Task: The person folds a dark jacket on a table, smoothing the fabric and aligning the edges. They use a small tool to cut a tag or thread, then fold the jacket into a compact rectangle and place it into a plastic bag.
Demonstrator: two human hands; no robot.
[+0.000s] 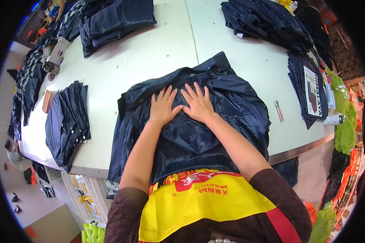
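Note:
A dark navy garment (198,133) of thin, shiny fabric lies spread and wrinkled on the white table, its near part hanging over the front edge against my yellow apron. My left hand (164,107) rests flat on it, fingers spread toward the far side. Beside it, my right hand (198,102) presses flat on the same fabric, fingers apart. The two thumbs touch or nearly touch. Neither hand grips anything. Under the palms the cloth is hidden.
Stacks of folded dark garments lie at the left (67,121), far left (117,24) and far right (267,24). Small pink-handled thread snips (278,110) lie right of the garment. Beyond them are a packaged dark pile (306,89) and a thread cone (333,119). The white table (170,44) has a metal-trimmed front edge.

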